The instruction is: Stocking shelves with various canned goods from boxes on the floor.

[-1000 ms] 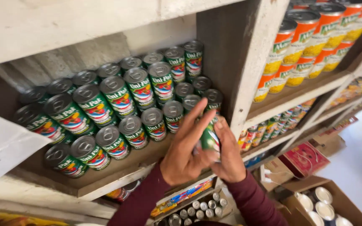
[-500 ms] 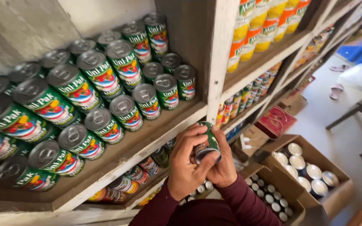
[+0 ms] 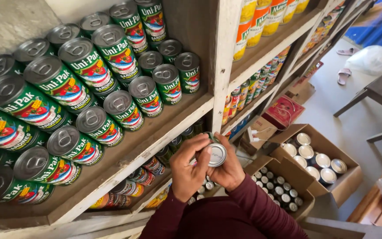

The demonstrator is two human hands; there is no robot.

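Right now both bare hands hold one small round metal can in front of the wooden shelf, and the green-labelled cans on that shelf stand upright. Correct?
Not quite. The head view shows the green-labelled cans lying on their sides, stacked, lids facing out. The rest holds: left hand and right hand hold one small round metal can in front of the wooden shelf.

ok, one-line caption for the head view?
Both hands, left hand and right hand, hold a can before green-labelled cans.
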